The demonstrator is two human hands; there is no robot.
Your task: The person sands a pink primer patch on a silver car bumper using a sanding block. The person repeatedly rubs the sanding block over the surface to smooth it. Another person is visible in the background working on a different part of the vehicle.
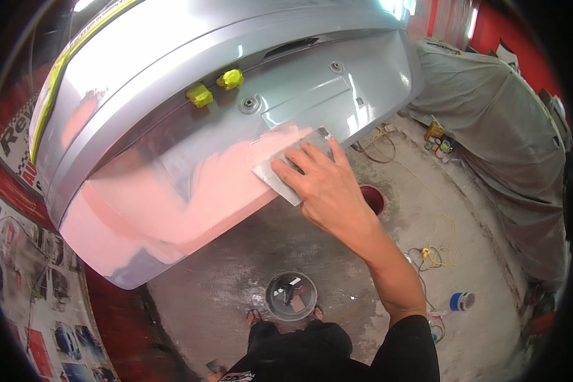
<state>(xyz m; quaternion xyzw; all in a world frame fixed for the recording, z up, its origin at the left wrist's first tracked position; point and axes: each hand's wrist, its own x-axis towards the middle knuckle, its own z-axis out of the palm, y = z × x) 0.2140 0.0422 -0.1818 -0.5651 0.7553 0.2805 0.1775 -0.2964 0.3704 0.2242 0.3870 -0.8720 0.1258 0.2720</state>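
Note:
My right hand (321,184) presses a grey sheet of sandpaper (276,175) flat against the silver car body panel (312,95), its fingers spread over the sheet. Under and left of the sandpaper, a wide patch of pink filler (216,184) covers the panel's lower part, with grey areas showing through near its edges. At the bottom edge, only a small part of my left hand (215,375) shows, beside my black shirt. It seems closed around a small dark flat piece (212,365), too little of which is visible to name.
A round basin (268,298) with water and a few items stands between my feet. Further right are a dark red bucket (382,198), a blue can (456,302) and a yellow hose (451,223). A grey cover (490,114) drapes a large shape. Yellow-wrapped parts (199,96) jut from the panel.

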